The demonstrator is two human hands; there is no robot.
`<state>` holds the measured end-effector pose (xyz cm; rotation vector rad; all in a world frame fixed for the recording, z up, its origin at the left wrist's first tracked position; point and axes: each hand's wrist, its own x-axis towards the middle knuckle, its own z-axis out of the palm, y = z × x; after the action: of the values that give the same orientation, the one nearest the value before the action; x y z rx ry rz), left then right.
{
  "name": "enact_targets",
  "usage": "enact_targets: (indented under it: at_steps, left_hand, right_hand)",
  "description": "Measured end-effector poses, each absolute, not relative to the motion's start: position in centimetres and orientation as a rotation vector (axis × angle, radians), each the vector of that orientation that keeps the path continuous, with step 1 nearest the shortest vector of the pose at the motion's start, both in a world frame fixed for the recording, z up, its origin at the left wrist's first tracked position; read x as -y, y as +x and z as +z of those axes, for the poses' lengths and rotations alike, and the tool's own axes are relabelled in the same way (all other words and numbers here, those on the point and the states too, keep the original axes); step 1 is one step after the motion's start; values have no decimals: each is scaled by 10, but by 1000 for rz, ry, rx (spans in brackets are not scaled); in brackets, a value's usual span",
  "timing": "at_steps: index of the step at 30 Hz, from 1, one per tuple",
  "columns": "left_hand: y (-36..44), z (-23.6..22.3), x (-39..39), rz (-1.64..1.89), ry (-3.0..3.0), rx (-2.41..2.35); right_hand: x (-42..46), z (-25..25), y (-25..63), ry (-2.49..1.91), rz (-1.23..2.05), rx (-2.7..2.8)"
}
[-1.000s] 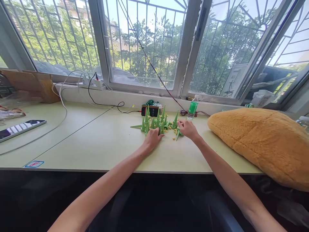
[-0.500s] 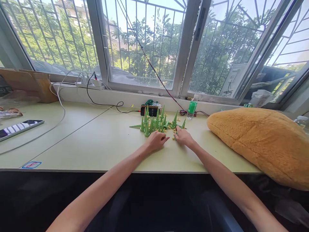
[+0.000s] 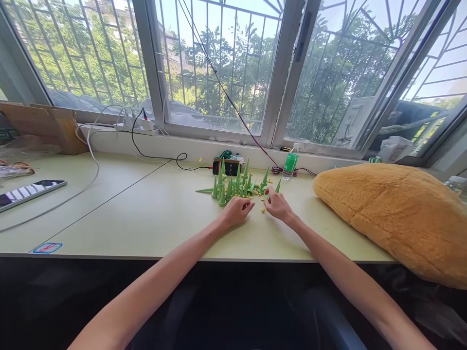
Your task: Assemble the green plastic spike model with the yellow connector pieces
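Head view: my left hand (image 3: 236,211) and right hand (image 3: 278,207) sit closer together than a second ago, still apart; can't tell if either grips anything. Green cones (image 3: 222,198) cluster just beyond left, yellow piece (image 3: 263,210) just beside right.

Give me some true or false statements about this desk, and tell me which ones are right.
1. A phone lies on the left part of the desk. True.
2. All the green cones are upright. False: one of the green cones lies on its side.
3. A fuzzy orange-brown cushion is at the right. True.
4. The bottle is lying down. False: the bottle stands upright.
5. Small yellow pieces lie near the right hand. True.
6. Both hands are clasped together. False: the left hand and right hand are apart.
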<state>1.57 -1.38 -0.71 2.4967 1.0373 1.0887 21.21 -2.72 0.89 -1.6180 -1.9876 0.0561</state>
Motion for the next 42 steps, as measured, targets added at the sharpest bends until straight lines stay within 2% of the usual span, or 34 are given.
enact_targets:
  at_steps: [7,17,24,33,42]
  left_hand:
    - [18,4,21,1216,2166,-1084]
    - [17,7,23,1209,1963,-931]
    - [16,4,20,1164,1885,-832]
    - [17,3,19,1065,1856,-803]
    - [18,-1,16,1043,1872,-807]
  right_hand:
    - [39,5,202,-1121,161,1915]
    - [46,-14,194,-957,207,2012]
    - [47,-9,195,-982,249,2003]
    - [31,-5,217,-1351,163,1997]
    - [34,-5,215,-1483,153,2156]
